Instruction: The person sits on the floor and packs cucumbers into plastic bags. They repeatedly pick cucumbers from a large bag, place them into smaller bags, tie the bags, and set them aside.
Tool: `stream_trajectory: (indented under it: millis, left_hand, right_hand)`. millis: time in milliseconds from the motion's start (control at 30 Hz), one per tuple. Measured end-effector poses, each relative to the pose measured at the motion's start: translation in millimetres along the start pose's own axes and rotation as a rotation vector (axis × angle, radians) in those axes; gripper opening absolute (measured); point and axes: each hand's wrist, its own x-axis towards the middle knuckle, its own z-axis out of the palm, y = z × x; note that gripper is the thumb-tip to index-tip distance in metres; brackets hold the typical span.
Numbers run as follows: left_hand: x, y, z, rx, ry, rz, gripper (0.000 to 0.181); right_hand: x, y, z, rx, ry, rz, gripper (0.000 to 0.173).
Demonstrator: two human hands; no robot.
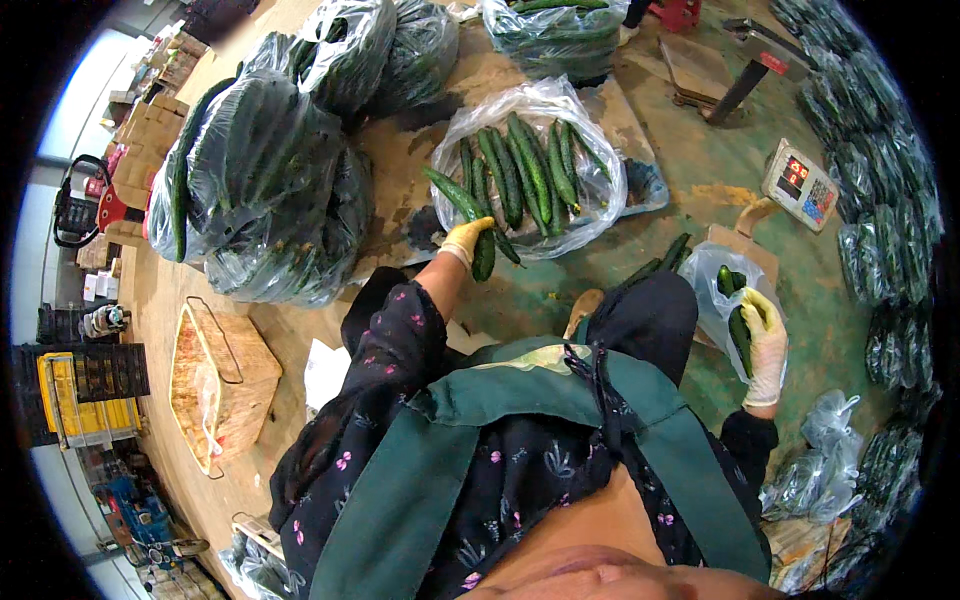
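My left hand (466,244), in a pale yellow glove, grips cucumbers (484,257) at the near rim of a large open plastic bag (609,191). Inside that bag several long dark green cucumbers (534,169) lie side by side. To the right, my gloved right hand (761,337) is closed at a small clear plastic bag (701,274) over a scale platform (742,247). Cucumbers (739,337) show at this bag beside my fingers; whether the fingers also grip one is unclear. The scale's lit display (799,184) stands just beyond.
Bulging bags of cucumbers (255,157) are piled at the left, with another bag (555,37) at the far side. Packed cucumber bags (885,217) line the right. A wooden box (240,382) sits at the left, and a second scale (739,90) at the back right.
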Motion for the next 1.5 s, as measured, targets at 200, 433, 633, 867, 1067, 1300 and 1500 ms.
stream_trajectory:
  millis: [200, 433, 633, 867, 1067, 1300, 1500]
  left_hand:
    - [51, 10, -68, 0.786, 0.196, 0.05, 0.035]
    - [73, -24, -137, 0.975, -0.285, 0.5, 0.029]
    - [0, 1, 28, 0.369, -0.094, 0.254, 0.052]
    - [-27, -1, 142, 0.42, -0.461, 0.255, 0.056]
    - [-97, 38, 128, 0.406, -0.379, 0.194, 0.046]
    - [-170, 74, 200, 0.641, -0.551, 0.424, 0.057]
    - [-215, 56, 260, 1.226, -0.851, 0.825, 0.047]
  right_hand:
    - [3, 106, -70, 0.003, 0.29, -0.021, 0.037]
    - [-29, 104, -100, -0.49, 0.648, 0.193, 0.092]
    - [-36, 165, -104, -0.547, 0.485, 0.745, 0.131]
    - [-67, 368, -180, 0.15, 0.86, 0.575, 0.063]
    - [27, 126, -99, 0.881, 0.657, 0.266, 0.031]
    - [-6, -58, -111, 0.724, 0.313, -0.202, 0.032]
    - [-60, -162, -147, 0.792, 0.157, -0.519, 0.063]
